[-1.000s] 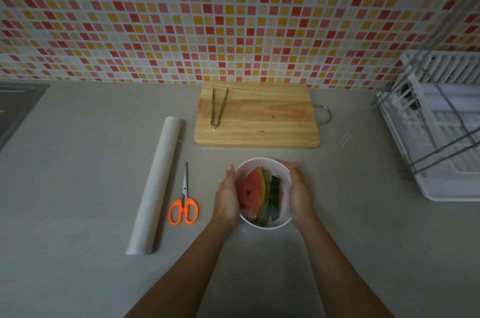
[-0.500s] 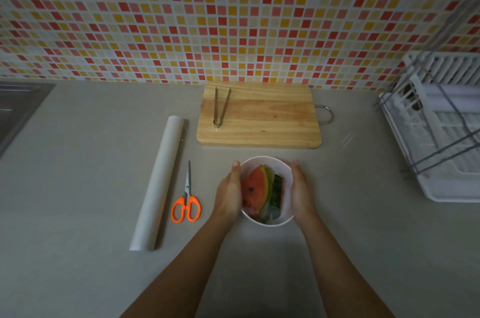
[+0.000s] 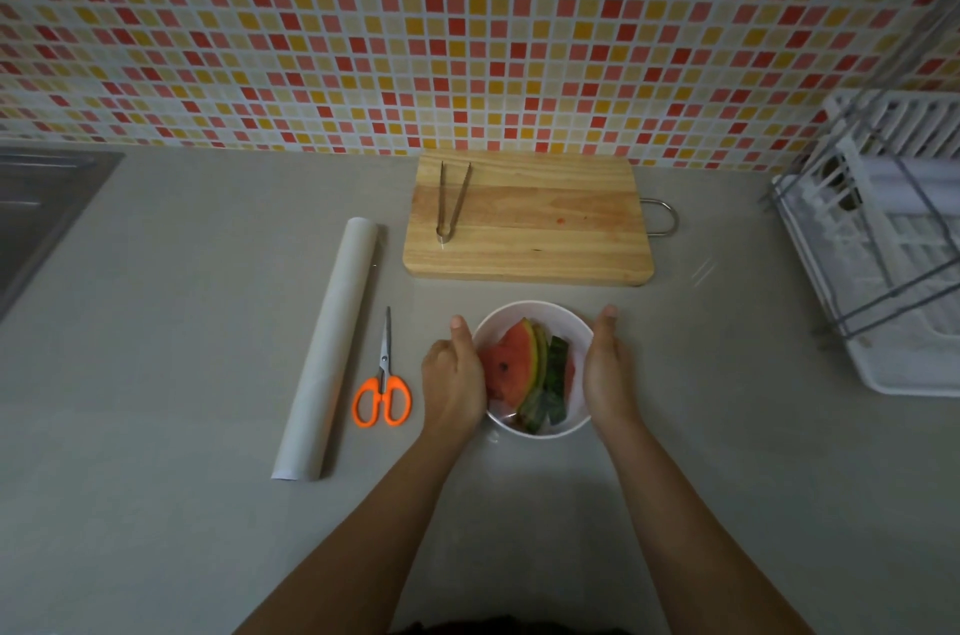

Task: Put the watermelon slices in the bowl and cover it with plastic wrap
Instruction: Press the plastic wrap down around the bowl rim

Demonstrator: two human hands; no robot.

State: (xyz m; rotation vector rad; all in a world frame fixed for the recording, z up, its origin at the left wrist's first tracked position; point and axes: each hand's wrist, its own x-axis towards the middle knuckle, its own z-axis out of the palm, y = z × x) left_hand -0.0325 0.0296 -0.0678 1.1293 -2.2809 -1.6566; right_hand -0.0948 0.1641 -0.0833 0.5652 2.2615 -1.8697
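White bowl [image 3: 530,309] sits just in front of the cutting board [image 3: 545,229], watermelon slices [image 3: 511,364] stacked inside. It looks rigid, fairly light, slick if juice is about, so take it by the walls. Left hand [image 3: 454,382] and right hand [image 3: 608,374] cup opposite sides, thumbs up by the rim.

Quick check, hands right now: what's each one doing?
Left hand: holds the left side of the bowl, thumb up by the rim.
Right hand: holds the bowl's right side the same way.
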